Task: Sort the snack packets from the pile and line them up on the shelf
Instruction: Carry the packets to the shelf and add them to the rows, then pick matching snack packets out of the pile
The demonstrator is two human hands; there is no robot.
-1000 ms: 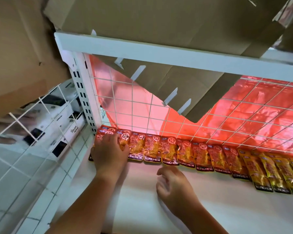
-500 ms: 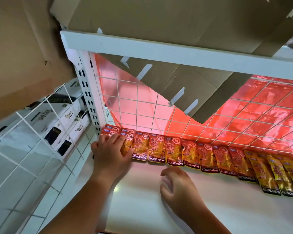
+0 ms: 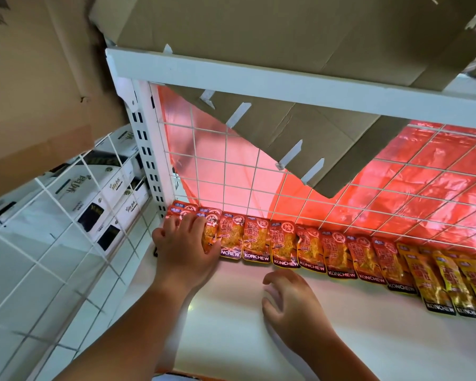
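While the left hand (image 3: 186,251) presses the end packets (image 3: 187,210), the right hand (image 3: 291,303) curls loosely.

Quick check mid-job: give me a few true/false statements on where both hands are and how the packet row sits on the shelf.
1. The left hand rests on the red packets at the row's left end. True.
2. The right hand holds a packet. False: it holds nothing, its fingers loosely curled above the shelf.
3. The yellow packets sit at the row's left end. False: they are at the right end.
4. The row runs along the foot of the wire grid. True.
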